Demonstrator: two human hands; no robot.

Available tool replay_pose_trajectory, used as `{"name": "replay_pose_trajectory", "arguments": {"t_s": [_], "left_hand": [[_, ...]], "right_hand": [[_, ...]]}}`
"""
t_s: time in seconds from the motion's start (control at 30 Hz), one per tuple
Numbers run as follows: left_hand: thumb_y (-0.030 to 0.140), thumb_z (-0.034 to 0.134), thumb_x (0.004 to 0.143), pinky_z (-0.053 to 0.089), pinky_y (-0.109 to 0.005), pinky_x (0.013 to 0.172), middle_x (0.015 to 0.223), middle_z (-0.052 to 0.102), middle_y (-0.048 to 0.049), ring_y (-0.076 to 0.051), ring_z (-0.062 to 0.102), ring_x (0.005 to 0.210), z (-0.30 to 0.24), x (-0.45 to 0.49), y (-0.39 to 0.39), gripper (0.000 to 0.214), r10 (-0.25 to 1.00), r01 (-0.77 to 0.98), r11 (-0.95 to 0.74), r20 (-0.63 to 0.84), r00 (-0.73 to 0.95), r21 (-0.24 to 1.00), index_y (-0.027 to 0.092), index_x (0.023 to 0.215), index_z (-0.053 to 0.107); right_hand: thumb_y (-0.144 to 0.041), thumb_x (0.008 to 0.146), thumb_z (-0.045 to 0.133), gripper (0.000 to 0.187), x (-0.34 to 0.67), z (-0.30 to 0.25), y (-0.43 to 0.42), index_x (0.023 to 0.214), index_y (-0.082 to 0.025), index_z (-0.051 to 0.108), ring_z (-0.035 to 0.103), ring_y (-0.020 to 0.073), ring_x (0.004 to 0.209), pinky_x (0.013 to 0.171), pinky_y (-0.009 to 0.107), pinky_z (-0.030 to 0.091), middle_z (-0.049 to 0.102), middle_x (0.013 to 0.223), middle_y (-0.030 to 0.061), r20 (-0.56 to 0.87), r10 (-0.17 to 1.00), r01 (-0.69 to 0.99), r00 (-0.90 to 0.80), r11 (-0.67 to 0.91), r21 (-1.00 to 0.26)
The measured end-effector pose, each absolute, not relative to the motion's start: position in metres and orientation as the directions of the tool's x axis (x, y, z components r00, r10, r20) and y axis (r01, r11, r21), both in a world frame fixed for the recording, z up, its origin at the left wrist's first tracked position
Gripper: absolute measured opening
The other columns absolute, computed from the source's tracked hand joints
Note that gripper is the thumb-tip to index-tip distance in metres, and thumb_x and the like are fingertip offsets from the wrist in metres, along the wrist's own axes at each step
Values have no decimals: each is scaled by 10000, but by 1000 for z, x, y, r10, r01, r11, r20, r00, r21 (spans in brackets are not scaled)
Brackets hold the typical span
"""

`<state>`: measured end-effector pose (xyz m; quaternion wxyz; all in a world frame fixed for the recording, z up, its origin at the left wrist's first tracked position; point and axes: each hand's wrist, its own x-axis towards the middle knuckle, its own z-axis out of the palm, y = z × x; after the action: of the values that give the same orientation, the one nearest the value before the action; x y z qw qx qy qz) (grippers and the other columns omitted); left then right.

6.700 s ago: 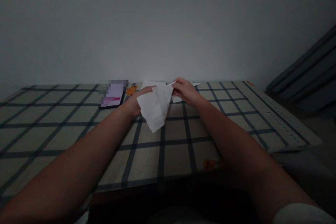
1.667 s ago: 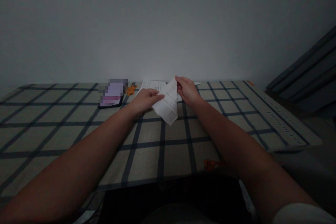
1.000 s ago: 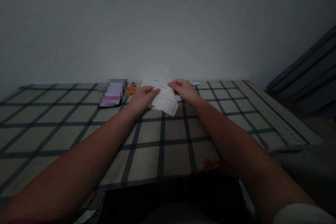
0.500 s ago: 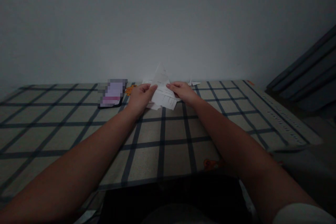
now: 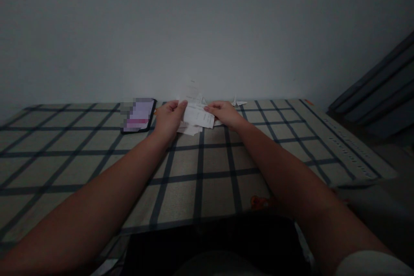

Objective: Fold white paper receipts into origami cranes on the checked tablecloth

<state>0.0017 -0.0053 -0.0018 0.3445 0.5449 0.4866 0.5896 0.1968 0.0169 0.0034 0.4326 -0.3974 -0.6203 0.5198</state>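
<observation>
Bridging left grip [image 5: 168, 117] and right grip [image 5: 225, 113] is printed white paper [image 5: 196, 116].

Domestic interior, by the look of it; which room cannot be told. Table wears a checked tablecloth [image 5: 186, 200] with printed lettering [image 5: 349, 151] along its right border and an orange motif [image 5: 258, 202] near the front edge. Plain wall [image 5: 207, 21] behind; dark pleated curtain [image 5: 384, 90] at right. Light dim.

both hands, left [image 5: 170, 116] and right [image 5: 224, 113], pinch a printed paper [image 5: 198, 115] above the checked cloth [image 5: 181, 198]
</observation>
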Motion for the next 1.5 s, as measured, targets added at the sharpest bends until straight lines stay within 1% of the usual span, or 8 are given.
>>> {"name": "replay_pose_trajectory", "arguments": {"t_s": [0.2,0.4,0.7,0.93,1.17,1.3,1.4,1.5], "left_hand": [[498,635,777,506,-256,624,844,689,-59,-169,626,726,-6,-2,0,326,920,94,-310,324,-222,946,181,855,644],[476,628,789,501,-257,610,808,675,-49,-160,621,701,-5,-3,-2,292,923,101,-313,328,-202,944,186,823,632],[514,607,800,459,-234,552,744,624,-24,-137,580,638,-5,-8,4,319,897,65,-322,326,-300,945,199,767,561],[500,622,800,505,-254,614,811,672,-45,-164,629,715,-7,-3,-1,313,911,87,-324,335,-238,942,190,847,629],[463,687,763,506,-264,624,809,684,-45,-171,634,718,-10,-6,3,297,914,9,-341,334,-229,940,176,841,667],[463,725,721,485,-268,581,744,673,-49,-183,625,674,-11,-4,3,314,934,-1,-301,295,-204,954,163,791,667],[437,743,700,462,-262,564,723,672,-43,-169,608,627,-9,-1,-1,294,963,-50,-256,250,-105,965,161,763,662],[396,753,685,435,-246,533,684,652,-21,-146,580,570,-8,2,-5,259,980,-86,-201,199,-26,976,166,747,651]], "right_hand": [[-280,796,719,104,196,4,16,776,-179,704,598,130,639,603,278,529,696,750,43,154,929,-26,-337,155,-988],[-251,811,694,109,196,3,17,734,-174,682,567,107,594,581,252,508,665,683,21,148,933,-8,-328,154,-988],[-256,828,674,94,206,7,18,773,-179,677,496,98,523,534,255,450,583,577,-9,167,939,81,-301,199,-977],[-365,883,610,270,205,3,20,670,-200,605,514,115,550,545,272,444,583,616,19,198,905,73,-377,242,-968],[-250,914,562,306,203,9,12,616,-186,529,502,102,531,546,250,423,547,569,0,159,917,168,-366,234,-958],[-193,905,531,234,200,11,11,672,-178,543,510,96,561,544,230,418,552,610,-8,114,928,172,-356,185,-968],[-239,881,570,112,199,10,12,796,-172,596,497,95,587,551,229,405,560,673,-17,145,918,120,-370,202,-972],[-271,851,599,136,200,11,12,775,-158,600,448,88,588,549,230,362,525,675,-26,196,919,139,-343,256,-957]]}}
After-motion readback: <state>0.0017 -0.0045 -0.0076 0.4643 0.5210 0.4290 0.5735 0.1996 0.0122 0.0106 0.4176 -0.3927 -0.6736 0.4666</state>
